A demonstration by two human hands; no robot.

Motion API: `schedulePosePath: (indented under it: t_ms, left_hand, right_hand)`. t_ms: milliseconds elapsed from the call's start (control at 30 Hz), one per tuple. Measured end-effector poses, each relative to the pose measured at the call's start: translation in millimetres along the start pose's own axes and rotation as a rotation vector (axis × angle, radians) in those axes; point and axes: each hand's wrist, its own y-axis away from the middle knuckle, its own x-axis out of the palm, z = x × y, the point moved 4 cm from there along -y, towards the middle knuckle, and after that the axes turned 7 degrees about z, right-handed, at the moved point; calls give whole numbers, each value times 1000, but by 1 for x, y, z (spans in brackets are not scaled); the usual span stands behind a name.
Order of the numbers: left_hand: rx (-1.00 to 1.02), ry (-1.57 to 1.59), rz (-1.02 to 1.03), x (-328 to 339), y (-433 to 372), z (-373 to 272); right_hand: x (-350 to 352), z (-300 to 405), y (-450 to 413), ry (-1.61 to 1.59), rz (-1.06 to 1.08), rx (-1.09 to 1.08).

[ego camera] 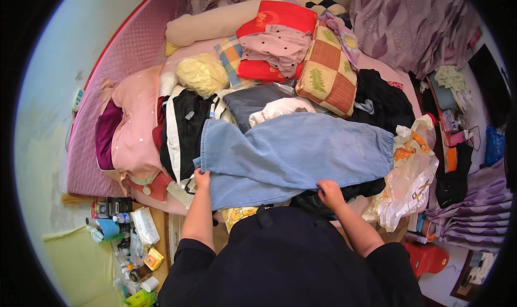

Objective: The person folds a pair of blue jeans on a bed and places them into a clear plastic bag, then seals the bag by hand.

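Note:
A pair of light blue denim trousers lies stretched sideways over a heap of clothes on the bed, the elastic waist with a pocket at the right and the leg hems at the left. My left hand grips the cloth near the hems. At the lower edge, nearer the waist, my right hand pinches the denim between thumb and fingers. Black garments show under the trousers, and a black and white garment lies left of the hems.
Beyond lie a checked pillow, a red cloth and a yellow bundle in clear plastic. A pink garment is at the left, a crumpled plastic bag at the right. Bottles and packets crowd a bedside surface at lower left; a red stool stands lower right.

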Motion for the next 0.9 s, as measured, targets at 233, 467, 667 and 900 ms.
schedulePosePath:
  t_ms: [233, 467, 667, 900]
  left_hand:
    - [-294, 278, 61, -7, -6, 12]
    - [-248, 528, 245, -12, 15, -40]
    - [5, 850, 215, -74, 36, -73]
    - [-178, 908, 187, -111, 69, 66]
  right_hand:
    - [-3, 3, 0, -14, -60, 63]
    - [-1, -4, 0, 33, -46, 123]
    - [-8, -3, -9, 108, -47, 152]
    - [7, 3, -2, 119, -78, -21]
